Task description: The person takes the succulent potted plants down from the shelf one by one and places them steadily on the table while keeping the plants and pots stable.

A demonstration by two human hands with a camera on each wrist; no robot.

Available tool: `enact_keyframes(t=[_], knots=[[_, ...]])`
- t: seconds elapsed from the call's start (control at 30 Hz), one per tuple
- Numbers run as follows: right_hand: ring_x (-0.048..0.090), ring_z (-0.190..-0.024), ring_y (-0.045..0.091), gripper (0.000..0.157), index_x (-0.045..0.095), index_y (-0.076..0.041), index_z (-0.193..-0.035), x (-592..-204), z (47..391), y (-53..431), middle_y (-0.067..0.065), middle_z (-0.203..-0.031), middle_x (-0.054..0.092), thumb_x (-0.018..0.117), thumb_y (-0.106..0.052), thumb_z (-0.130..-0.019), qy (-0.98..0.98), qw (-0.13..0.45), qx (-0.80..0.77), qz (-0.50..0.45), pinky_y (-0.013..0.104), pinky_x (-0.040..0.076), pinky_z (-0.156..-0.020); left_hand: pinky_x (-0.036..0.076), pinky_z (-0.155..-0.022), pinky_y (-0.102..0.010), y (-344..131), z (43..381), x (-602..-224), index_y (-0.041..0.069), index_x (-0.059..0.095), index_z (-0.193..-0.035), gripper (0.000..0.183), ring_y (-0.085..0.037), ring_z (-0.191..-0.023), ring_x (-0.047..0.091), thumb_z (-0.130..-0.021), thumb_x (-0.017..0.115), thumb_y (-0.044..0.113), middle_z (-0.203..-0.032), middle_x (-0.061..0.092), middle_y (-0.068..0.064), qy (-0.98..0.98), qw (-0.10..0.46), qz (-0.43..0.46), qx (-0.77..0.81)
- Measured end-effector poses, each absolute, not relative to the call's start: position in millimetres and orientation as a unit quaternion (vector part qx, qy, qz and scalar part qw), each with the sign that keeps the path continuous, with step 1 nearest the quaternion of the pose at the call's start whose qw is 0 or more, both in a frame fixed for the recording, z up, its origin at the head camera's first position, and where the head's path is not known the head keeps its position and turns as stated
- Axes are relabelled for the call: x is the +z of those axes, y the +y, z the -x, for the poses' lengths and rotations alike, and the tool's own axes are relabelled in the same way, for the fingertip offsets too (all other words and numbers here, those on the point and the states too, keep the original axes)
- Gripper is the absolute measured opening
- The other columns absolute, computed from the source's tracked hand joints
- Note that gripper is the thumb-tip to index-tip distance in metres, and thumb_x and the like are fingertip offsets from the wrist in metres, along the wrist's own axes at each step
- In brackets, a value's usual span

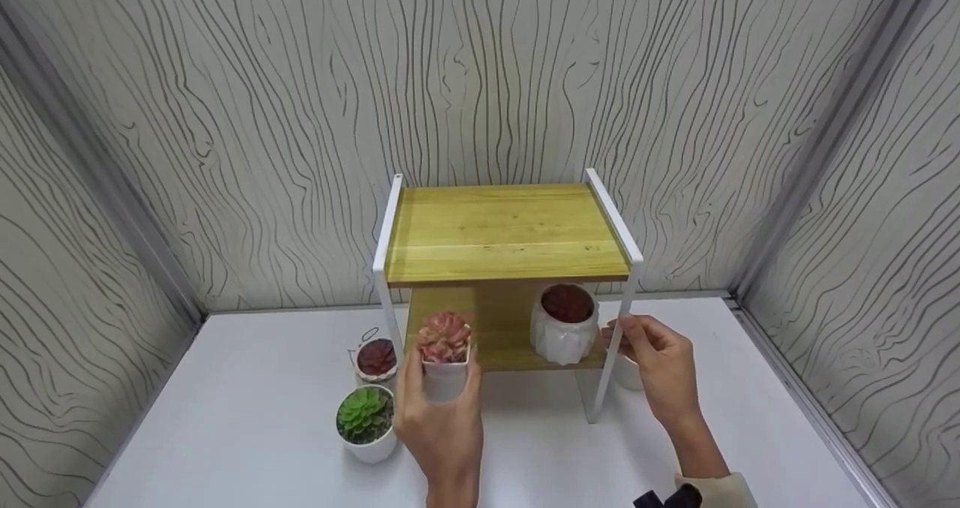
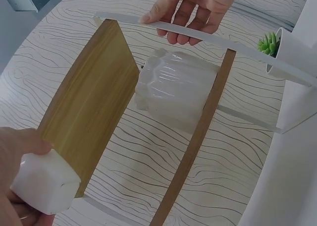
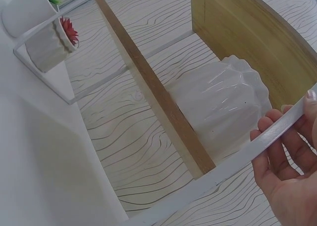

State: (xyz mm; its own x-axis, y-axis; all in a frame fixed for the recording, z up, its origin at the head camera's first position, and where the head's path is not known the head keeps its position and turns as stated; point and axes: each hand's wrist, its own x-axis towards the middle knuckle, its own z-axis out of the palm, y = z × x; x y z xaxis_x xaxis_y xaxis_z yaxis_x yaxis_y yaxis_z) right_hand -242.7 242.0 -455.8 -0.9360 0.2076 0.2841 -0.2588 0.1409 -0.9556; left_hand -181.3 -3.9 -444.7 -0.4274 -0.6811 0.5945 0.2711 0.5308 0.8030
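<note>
My left hand [image 1: 441,425] grips a small white square pot with a pink succulent [image 1: 445,335], held up in front of the two-tier wooden shelf [image 1: 510,230]. In the left wrist view the white pot [image 2: 47,180] shows between thumb and fingers, near the upper board's edge. My right hand [image 1: 664,362] pinches the white metal upright [image 1: 616,343] on the shelf's right side, its fingers curled round the bar in the right wrist view. On the lower board, toward the right, stands a fluted white pot with a dark red plant [image 1: 565,326].
Left of the shelf, a green succulent in a white pot [image 1: 367,424] stands on the white table [image 1: 247,418], with a dark red succulent pot [image 1: 376,359] behind it. Another white pot [image 1: 628,373] is partly hidden behind the right upright. Patterned walls [image 1: 285,155] enclose the back and sides.
</note>
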Motion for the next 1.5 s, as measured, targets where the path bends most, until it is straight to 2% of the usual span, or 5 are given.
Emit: enact_keyframes(t=[0.3, 0.53, 0.8, 1.07, 1.5], knots=[[0.078, -0.092, 0.011, 0.033, 0.074, 0.007, -0.111, -458, 243, 243, 0.002, -0.096, 0.08, 0.06, -0.023, -0.108, -0.74, 0.176, 0.649, -0.014, 0.019, 0.062, -0.087, 0.064, -0.087, -0.055, -15, 176, -440, -0.012, 0.071, -0.122, 0.068, -0.043, -0.11, 0.074, -0.062, 0.101, 0.002, -0.118, 0.075, -0.028, -0.719, 0.502, -0.151, -0.457], [0.079, -0.091, 0.014, 0.03, 0.075, 0.005, -0.105, -458, 244, 243, 0.009, -0.097, 0.08, 0.06, -0.022, -0.108, -0.739, 0.184, 0.648, -0.026, 0.021, 0.063, -0.086, 0.064, -0.084, -0.053, -26, 170, -434, -0.012, 0.071, -0.122, 0.067, -0.043, -0.108, 0.075, -0.063, 0.099, 0.002, -0.118, 0.074, -0.029, -0.719, 0.513, -0.14, -0.447], [0.079, -0.093, 0.012, 0.033, 0.075, 0.004, -0.106, -460, 245, 243, 0.004, -0.096, 0.08, 0.06, -0.026, -0.108, -0.742, 0.178, 0.646, -0.019, 0.021, 0.063, -0.088, 0.062, -0.089, -0.058, -39, 163, -427, -0.012, 0.07, -0.123, 0.066, -0.046, -0.113, 0.073, -0.066, 0.098, 0.003, -0.12, 0.074, -0.031, -0.727, 0.484, -0.156, -0.462], [0.079, -0.092, 0.014, 0.03, 0.075, 0.005, -0.106, -460, 245, 244, 0.006, -0.095, 0.08, 0.06, -0.021, -0.108, -0.734, 0.184, 0.653, -0.026, 0.021, 0.063, -0.087, 0.063, -0.089, -0.054, -53, 157, -426, -0.009, 0.071, -0.125, 0.066, -0.043, -0.11, 0.075, -0.067, 0.098, 0.005, -0.118, 0.075, -0.027, -0.733, 0.481, -0.146, -0.458], [0.078, -0.092, 0.013, 0.032, 0.074, 0.007, -0.108, -459, 244, 244, 0.004, -0.095, 0.08, 0.06, -0.022, -0.108, -0.737, 0.178, 0.652, -0.022, 0.02, 0.063, -0.087, 0.065, -0.079, -0.052, -76, 152, -423, -0.009, 0.071, -0.123, 0.064, -0.037, -0.098, 0.077, -0.067, 0.099, 0.005, -0.111, 0.076, -0.023, -0.745, 0.471, -0.121, -0.456]])
